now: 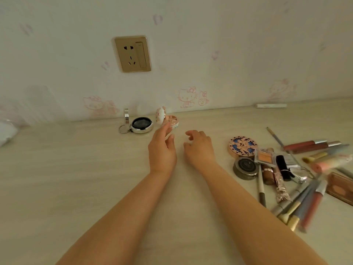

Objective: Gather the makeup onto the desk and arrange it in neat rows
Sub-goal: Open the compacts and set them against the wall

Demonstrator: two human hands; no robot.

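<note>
You are at an early stage of the task: the makeup is already on the bench (76, 169), but almost none of it stands in a row yet. Only two open compacts sit side by side near the wall, in the upper middle of the frame: a silver compact (141, 124) with a dark inside, and just to its right a white and pink compact (168, 119) with the lid standing up. Your left hand (162, 148) reaches toward this pink compact with straight fingers, spread a little and holding nothing; whether the fingertips already touch it I cannot tell, because the view is soft there. Your right hand (199, 148) hovers beside it, the fingers loosely curled and apart, also with nothing in them. The rest waits in a loose pile at the right of the frame: a round blue and gold compact (243, 146), a dark round jar (245, 167), a small orange eyeshadow pan (264, 157), and many crossed tubes and brushes (305, 203), partly blurred. One white stick (271, 105) lies alone far back at the upper right. All of these still need sorting into lines.
</note>
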